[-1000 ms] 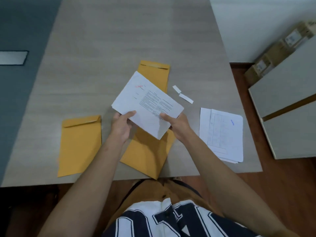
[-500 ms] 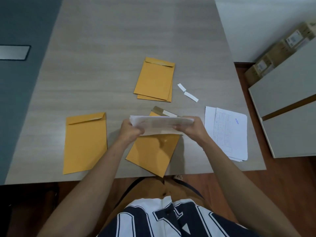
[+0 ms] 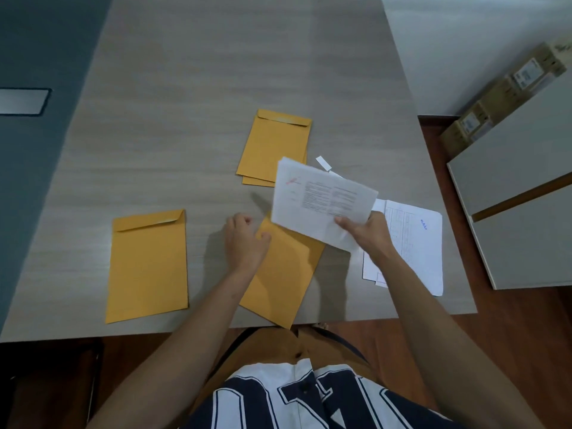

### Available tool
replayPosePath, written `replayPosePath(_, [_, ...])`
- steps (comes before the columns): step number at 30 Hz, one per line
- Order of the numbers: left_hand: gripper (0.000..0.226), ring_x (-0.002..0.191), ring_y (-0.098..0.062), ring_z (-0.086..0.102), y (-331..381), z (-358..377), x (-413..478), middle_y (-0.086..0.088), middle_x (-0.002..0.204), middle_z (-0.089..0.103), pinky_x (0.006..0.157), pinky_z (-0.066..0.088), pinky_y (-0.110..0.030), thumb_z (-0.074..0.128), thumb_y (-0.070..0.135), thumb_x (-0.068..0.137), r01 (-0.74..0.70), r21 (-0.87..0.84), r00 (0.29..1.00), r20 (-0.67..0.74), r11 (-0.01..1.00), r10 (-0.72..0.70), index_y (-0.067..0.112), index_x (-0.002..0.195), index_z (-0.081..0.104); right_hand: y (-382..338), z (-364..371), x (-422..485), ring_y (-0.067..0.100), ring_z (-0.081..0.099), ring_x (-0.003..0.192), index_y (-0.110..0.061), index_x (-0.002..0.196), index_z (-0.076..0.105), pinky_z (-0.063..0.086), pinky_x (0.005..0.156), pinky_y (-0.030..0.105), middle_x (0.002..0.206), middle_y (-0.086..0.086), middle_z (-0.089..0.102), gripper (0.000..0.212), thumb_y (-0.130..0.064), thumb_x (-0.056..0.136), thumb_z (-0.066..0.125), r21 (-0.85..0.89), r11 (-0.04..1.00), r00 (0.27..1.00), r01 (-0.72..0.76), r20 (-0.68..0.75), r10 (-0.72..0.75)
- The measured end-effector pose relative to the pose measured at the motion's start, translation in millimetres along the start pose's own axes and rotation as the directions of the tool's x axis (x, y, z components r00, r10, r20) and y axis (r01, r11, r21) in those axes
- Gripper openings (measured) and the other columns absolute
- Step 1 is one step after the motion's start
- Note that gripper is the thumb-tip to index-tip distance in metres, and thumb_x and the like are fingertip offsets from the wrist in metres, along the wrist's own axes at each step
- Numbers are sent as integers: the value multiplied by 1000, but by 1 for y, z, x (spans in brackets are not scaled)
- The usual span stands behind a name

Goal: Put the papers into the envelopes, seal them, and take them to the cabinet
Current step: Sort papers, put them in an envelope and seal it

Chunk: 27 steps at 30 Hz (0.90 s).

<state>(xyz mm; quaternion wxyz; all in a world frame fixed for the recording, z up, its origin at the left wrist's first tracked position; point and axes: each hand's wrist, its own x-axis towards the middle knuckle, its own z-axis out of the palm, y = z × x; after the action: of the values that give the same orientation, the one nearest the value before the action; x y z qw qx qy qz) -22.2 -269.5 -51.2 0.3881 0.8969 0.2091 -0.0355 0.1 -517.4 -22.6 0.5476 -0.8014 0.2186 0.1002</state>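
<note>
Your right hand (image 3: 366,233) alone pinches the folded papers (image 3: 323,201) at their near right corner, thumb on top. Half a second ago both hands held that bundle edge-on over the envelope. Now it is swung right and tipped up, so the printed face with its red mark shows.

Your left hand (image 3: 244,243) has let go of the papers and dropped to the open envelope (image 3: 284,274). Its thumb lies on the envelope's left edge with the fingers curled, and you cannot tell whether it grips or only rests there. That envelope lies tilted under both hands, its near corner overhanging the near edge of the table (image 3: 216,72), where it was before.

To the left, a closed envelope (image 3: 148,264) lies flat, well apart. To the right, the loose paper stack (image 3: 414,243) sits partly under your right wrist. Farther out, two white strips (image 3: 323,162) peek from behind the held papers, just beside the far envelope pile (image 3: 275,144). None of these has moved. Beyond the table's right side stand the grey cabinet (image 3: 520,181) and cardboard boxes (image 3: 507,88).
</note>
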Motion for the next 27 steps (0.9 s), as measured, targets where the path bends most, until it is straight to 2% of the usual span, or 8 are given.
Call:
replayPosePath(2, [53,117,-19,42,4,15,-5,-2,125,45,88,38,-27,76,29,78,-121,145,983,156,982,98,13,123,51,-3,-16,10,22,70,93,-7,112,71,56,76,32,106,7,73,36,-16,79,81,-39,999,1000,2,-28,-3])
replayPosePath(4, [72,127,-22,37,2,26,-5,-3,136,41,99,36,-31,78,43,76,-226,324,951,278,919,136,14,134,45,-5,-30,18,24,69,94,-6,113,70,57,79,36,109,8,72,37,-18,79,81,-111,994,999,5,-37,-9])
replayPosePath(7, [88,129,-24,36,0,28,2,-4,142,36,104,37,-35,80,55,69,-325,520,926,343,790,155,20,138,40,-11,-45,24,26,68,93,-6,112,70,58,83,42,111,11,71,36,-20,81,79,-261,965,999,39,-25,-47])
replayPosePath(12, [108,126,-26,36,4,15,25,-8,139,30,98,44,-38,86,52,62,-427,644,877,466,634,117,35,148,24,-21,-52,27,20,60,85,-2,116,67,53,74,32,116,14,69,38,-21,84,76,-412,908,996,81,-9,-93])
replayPosePath(14, [117,126,-27,35,8,13,32,-11,139,28,96,47,-39,87,51,61,-492,676,849,513,549,129,39,151,13,-25,-52,26,20,59,84,0,116,67,53,73,33,116,16,69,38,-19,84,75,-434,893,991,120,6,-131])
replayPosePath(17, [120,126,-28,35,17,14,36,-13,141,24,93,49,-37,89,49,59,-533,710,831,543,461,124,38,150,12,-30,-51,24,24,62,86,2,115,68,55,75,36,114,18,69,38,-18,84,75,-461,873,987,156,38,-156])
replayPosePath(23, [106,122,-25,38,25,18,39,-8,136,29,90,51,-37,94,44,51,-549,707,822,553,446,137,31,134,30,-33,-47,25,22,61,80,0,113,69,52,69,30,108,15,70,37,-19,82,77,-506,843,981,183,155,-119])
replayPosePath(27, [106,118,-24,39,25,15,40,-7,134,31,89,51,-36,93,47,50,-574,703,810,561,420,168,28,132,30,-35,-48,33,21,63,83,-5,111,69,54,70,31,102,7,69,34,-19,81,76,-528,831,970,173,236,-53])
